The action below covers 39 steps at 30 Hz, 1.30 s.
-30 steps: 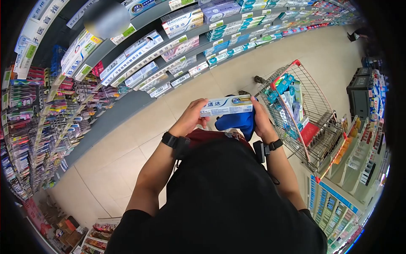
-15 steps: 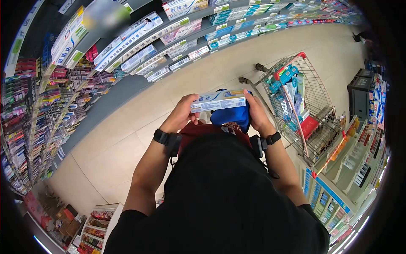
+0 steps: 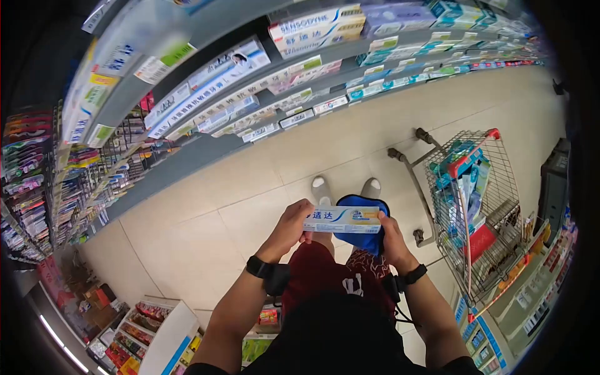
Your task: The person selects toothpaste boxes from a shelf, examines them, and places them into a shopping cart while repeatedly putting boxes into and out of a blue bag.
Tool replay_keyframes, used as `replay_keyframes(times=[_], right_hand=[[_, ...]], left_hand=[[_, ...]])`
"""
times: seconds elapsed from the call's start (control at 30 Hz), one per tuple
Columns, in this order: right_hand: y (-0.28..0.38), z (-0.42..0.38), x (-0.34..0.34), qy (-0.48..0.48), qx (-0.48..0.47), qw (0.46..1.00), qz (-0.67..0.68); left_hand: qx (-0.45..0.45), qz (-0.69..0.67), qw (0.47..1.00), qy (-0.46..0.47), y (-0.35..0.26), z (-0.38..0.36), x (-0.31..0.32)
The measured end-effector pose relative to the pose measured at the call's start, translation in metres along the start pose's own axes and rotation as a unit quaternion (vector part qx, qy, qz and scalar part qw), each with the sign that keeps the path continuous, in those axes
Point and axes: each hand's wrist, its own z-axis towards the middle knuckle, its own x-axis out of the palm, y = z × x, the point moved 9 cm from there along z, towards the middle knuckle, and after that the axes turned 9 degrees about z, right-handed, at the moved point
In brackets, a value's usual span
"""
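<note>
A long white and blue toothpaste box point(image 3: 342, 220) is held level in front of the body. My left hand point(image 3: 292, 226) pinches its left end with closed fingers. At the right end, my right hand point(image 3: 394, 239) grips the box between thumb and fingers. A blue pouch with dark edging point(image 3: 357, 242) hangs behind and below the box, close to my right hand; whether that hand also holds it cannot be made out. Both wrists wear black straps.
Shelves of toothpaste boxes point(image 3: 315, 31) run across the top. Toothbrush racks point(image 3: 28, 175) stand at the left. A wire shopping cart point(image 3: 509, 187) with several boxes is at the right. A white display shelf point(image 3: 147, 340) is at the lower left. My feet point(image 3: 321, 187) show on the tiled floor.
The view has shifted, so the shelves, cart, hands and box sit lower and further right. The feet and red shorts now show more. Both hands still hold the box.
</note>
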Motion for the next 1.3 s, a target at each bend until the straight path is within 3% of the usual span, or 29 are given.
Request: replay_keyframes(times=[0.3, 0.4, 0.53, 0.77, 0.87, 0.97, 1.07, 1.1, 1.13, 1.2, 1.23, 1.3], right_hand=[[-0.024, 0.04, -0.041, 0.002, 0.033, 0.999, -0.002], [-0.023, 0.037, -0.05, -0.001, 0.054, 0.998, 0.012], [-0.022, 0.033, -0.074, -0.074, 0.043, 0.995, 0.042], [-0.02, 0.032, -0.09, -0.059, 0.046, 0.996, 0.042], [-0.011, 0.027, -0.091, -0.061, 0.027, 0.997, 0.031], [-0.005, 0.016, -0.099, -0.086, 0.011, 0.996, 0.037], [0.017, 0.003, -0.107, -0.125, -0.03, 0.992, 0.005], [0.029, -0.006, -0.108, -0.142, -0.048, 0.989, -0.013], [0.056, -0.019, -0.098, -0.142, -0.106, 0.976, -0.125], [0.061, -0.027, -0.106, -0.121, -0.088, 0.984, -0.092], [0.08, -0.033, -0.096, -0.091, -0.136, 0.978, -0.133], [0.085, -0.031, -0.096, -0.037, -0.156, 0.984, -0.083]], left_hand=[[-0.055, -0.069, 0.995, -0.048, 0.056, 0.036, 0.028], [-0.057, -0.074, 0.995, -0.043, 0.067, 0.04, 0.04], [-0.073, -0.079, 0.994, -0.012, 0.088, 0.055, 0.058], [-0.088, -0.086, 0.992, -0.026, 0.104, 0.067, 0.079], [-0.093, -0.061, 0.993, 0.031, 0.097, 0.065, 0.086], [-0.036, -0.037, 0.996, 0.066, 0.091, 0.069, 0.095], [0.085, 0.05, 0.99, 0.102, 0.046, 0.056, 0.1], [0.067, 0.096, 0.985, 0.124, 0.036, 0.049, 0.102], [0.118, 0.138, 0.978, 0.105, 0.019, 0.04, 0.103], [0.235, 0.223, 0.944, 0.063, -0.024, 0.026, 0.111], [0.195, 0.253, 0.945, 0.073, -0.032, 0.023, 0.116], [0.268, 0.3, 0.915, 0.017, -0.06, 0.014, 0.123]])
